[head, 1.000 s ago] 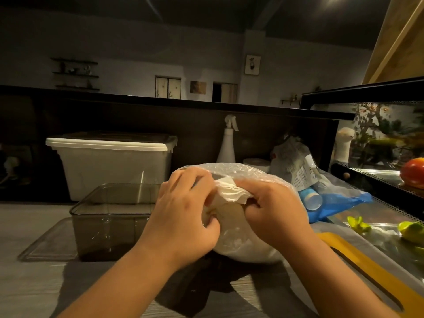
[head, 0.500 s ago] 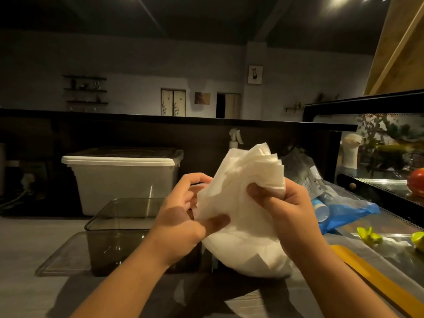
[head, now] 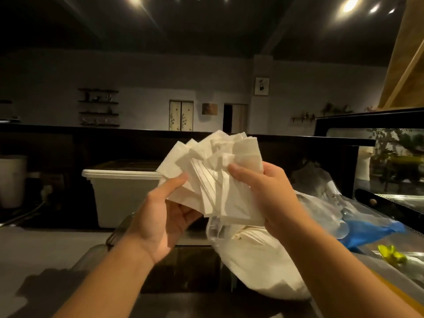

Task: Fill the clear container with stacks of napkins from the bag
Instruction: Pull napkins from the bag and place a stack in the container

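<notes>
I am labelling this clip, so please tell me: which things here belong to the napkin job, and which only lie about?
Job: napkins, held fanned by left hand and right hand; napkin bag; clear container.
Lying about: white lidded bin; blue plastic packet; yellow-green item; display case.

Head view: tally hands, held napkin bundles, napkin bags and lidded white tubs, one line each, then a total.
Hands: 2, left hand and right hand
Napkin bundle: 1
Napkin bag: 1
Lidded white tub: 1
Total: 5
</notes>
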Demonstrator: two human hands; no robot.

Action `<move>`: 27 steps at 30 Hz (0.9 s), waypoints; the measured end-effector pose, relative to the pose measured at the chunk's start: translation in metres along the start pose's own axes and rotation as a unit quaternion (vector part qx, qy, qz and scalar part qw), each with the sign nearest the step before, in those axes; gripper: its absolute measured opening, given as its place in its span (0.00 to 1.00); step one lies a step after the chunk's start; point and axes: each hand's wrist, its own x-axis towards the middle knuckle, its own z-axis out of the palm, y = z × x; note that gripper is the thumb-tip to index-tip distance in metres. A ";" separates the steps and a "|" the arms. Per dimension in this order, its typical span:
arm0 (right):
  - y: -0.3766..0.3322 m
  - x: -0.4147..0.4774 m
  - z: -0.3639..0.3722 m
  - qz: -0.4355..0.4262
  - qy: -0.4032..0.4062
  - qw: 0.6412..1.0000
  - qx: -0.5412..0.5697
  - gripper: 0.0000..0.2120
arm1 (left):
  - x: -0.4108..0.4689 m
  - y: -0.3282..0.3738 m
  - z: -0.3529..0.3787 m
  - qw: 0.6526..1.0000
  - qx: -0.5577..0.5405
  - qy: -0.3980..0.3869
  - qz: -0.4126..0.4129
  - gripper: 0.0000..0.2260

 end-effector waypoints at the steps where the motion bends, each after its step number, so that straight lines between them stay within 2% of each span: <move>1: 0.005 0.000 0.002 0.020 0.002 1.000 0.005 0.09 | -0.003 -0.002 0.001 0.999 -0.030 -0.005 -0.018 0.21; 3: 0.017 -0.003 0.004 0.052 0.017 0.998 0.021 0.10 | -0.009 -0.006 0.003 0.998 -0.040 -0.025 -0.040 0.18; 5: 0.029 -0.012 0.007 0.073 0.034 0.997 0.021 0.11 | -0.014 -0.013 0.003 0.998 0.011 -0.023 -0.051 0.14; 8: 0.045 -0.029 0.013 0.089 0.041 0.995 0.012 0.11 | -0.019 -0.024 0.005 0.996 0.048 0.015 -0.079 0.16; 10: 0.050 -0.036 0.015 0.088 0.045 0.995 0.009 0.11 | -0.022 -0.027 0.009 0.994 0.057 0.014 -0.088 0.15; 15: 0.043 -0.043 0.014 0.021 0.019 1.000 0.006 0.02 | -0.029 -0.031 0.015 0.993 0.094 0.003 -0.076 0.18; 18: 0.046 -0.048 0.015 -0.020 0.020 0.999 -0.027 0.09 | -0.034 -0.038 0.020 0.992 0.094 -0.005 -0.088 0.21; 20: 0.050 -0.051 0.014 -0.032 0.030 0.996 -0.079 0.05 | -0.035 -0.041 0.022 0.991 0.088 0.016 -0.099 0.21; 21: 0.053 -0.052 0.010 -0.051 0.037 0.986 -0.155 0.01 | -0.033 -0.042 0.022 0.990 0.092 0.030 -0.101 0.19; 22: 0.055 -0.052 0.006 -0.082 0.043 0.961 -0.261 0.05 | -0.032 -0.043 0.020 0.989 0.097 0.044 -0.103 0.15; 24: 0.056 -0.052 -0.001 -0.185 0.085 0.879 -0.432 0.10 | -0.029 -0.043 0.016 0.986 0.107 0.068 -0.108 0.12; 27: 0.050 -0.049 -0.011 -0.323 0.155 0.779 -0.515 0.14 | -0.027 -0.040 0.013 0.984 0.113 0.084 -0.107 0.13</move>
